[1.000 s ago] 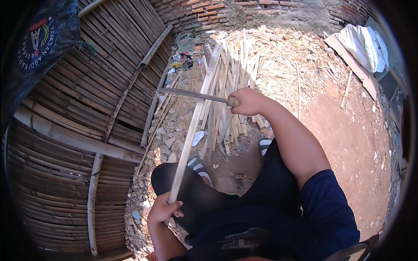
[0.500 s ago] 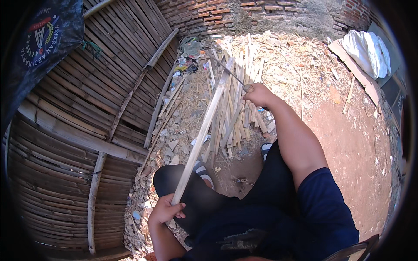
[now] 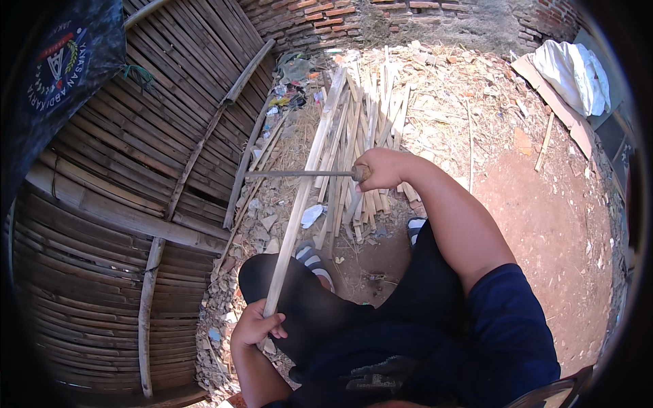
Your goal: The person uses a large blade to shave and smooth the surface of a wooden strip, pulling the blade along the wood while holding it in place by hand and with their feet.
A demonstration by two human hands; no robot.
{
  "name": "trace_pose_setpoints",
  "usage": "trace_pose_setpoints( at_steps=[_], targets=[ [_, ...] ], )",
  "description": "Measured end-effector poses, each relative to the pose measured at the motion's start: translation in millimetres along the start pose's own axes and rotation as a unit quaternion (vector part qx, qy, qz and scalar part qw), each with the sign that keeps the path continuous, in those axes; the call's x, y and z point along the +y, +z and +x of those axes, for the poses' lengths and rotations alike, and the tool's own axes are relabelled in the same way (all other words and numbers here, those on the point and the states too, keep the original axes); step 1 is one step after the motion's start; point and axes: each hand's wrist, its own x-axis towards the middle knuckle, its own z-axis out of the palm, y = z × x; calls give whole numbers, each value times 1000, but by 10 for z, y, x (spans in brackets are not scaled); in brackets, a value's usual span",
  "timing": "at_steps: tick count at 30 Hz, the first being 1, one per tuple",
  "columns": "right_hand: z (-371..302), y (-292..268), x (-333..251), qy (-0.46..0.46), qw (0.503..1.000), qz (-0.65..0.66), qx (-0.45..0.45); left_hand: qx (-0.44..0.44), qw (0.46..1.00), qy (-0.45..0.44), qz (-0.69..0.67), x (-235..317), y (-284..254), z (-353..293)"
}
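The left grip clasps a wooden strip. The right grip clenches a knife — it crosses the strip

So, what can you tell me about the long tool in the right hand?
The long tool has a narrow, grey, metallic-looking blade and a brownish handle, seemingly wood, gripped in the right hand. It points left, nearly level in the picture, crossing over the pale wooden strip; whether they touch is unclear.

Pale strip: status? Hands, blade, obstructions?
Left hand grips pale strip near lower end. Right hand holds blade, crossing strip. Nothing visibly blocking; slat pile lies ahead.
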Motion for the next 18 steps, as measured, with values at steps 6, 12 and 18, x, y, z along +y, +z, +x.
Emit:
trace_pose_setpoints(
  at_steps=[6,12,18],
  targets=[
    [35,-92,291,130,965,53,221,0,1000,10,-9,-52,-63,-15],
    [-226,302,-612,-86,990,-112,14,-6,999,26,-29,-59,-16,-10],
    [-121,100,-297,-101,993,-48,-39,9,1000,13,-3,-5,36,-35]
  ],
)
